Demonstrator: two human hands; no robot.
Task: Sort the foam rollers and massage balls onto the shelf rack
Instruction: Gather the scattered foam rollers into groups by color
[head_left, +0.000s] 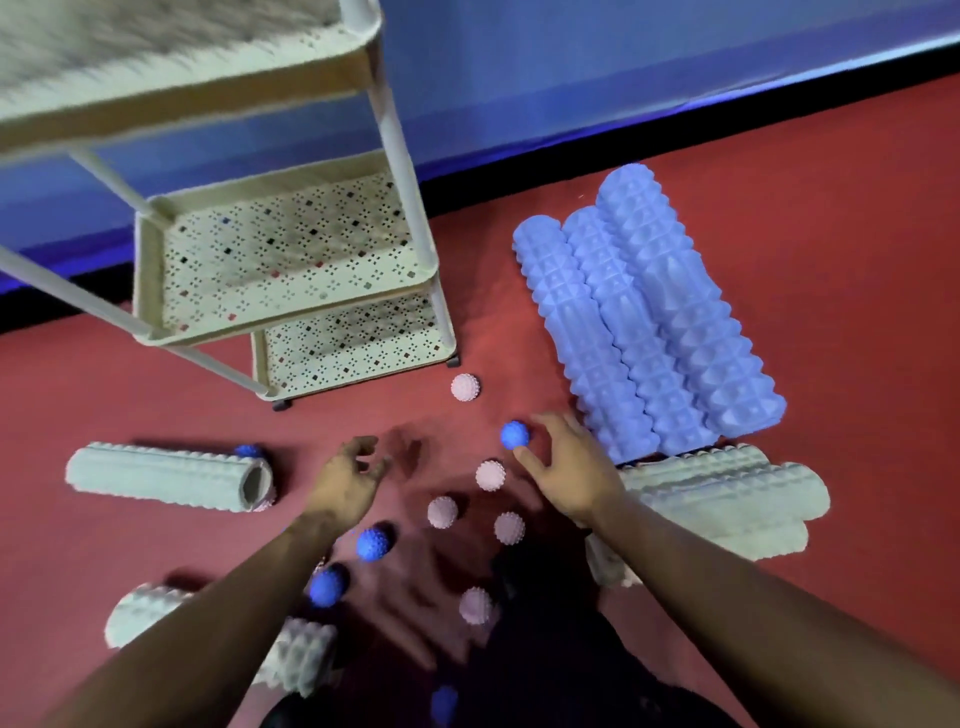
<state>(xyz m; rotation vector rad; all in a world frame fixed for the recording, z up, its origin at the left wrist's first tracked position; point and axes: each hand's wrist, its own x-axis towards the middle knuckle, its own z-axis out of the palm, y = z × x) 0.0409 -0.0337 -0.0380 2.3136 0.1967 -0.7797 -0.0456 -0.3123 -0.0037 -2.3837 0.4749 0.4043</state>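
Nothing was sorted yet: all three tiers of the shelf rack (291, 249) that I could see stood bare, well ahead and to the left of my grip, so I judged this the first pick among the massage balls. My right hand (569, 470) reached over the red floor (857, 260) with its fingers spread and loosely bent around a blue spiked ball (515, 434), the ball just beside my thumb and forefinger; I could not tell whether I touched it, and the grip had not closed on it. My left hand (345, 480) hung with fingers loosely curled and held nothing. Pale pink balls (490, 475) lay just below my right hand and between both wrists, and another (465, 387) sat ahead near the rack's foot. Two more blue balls (372, 544) lay beside my left forearm. The three blue foam rollers (649, 322) lay side by side just right of my grip, the pale rollers (166, 475) off to either side. Next, I reckoned, the fingers must close round the ball before it rolled, then carry it to a tier.
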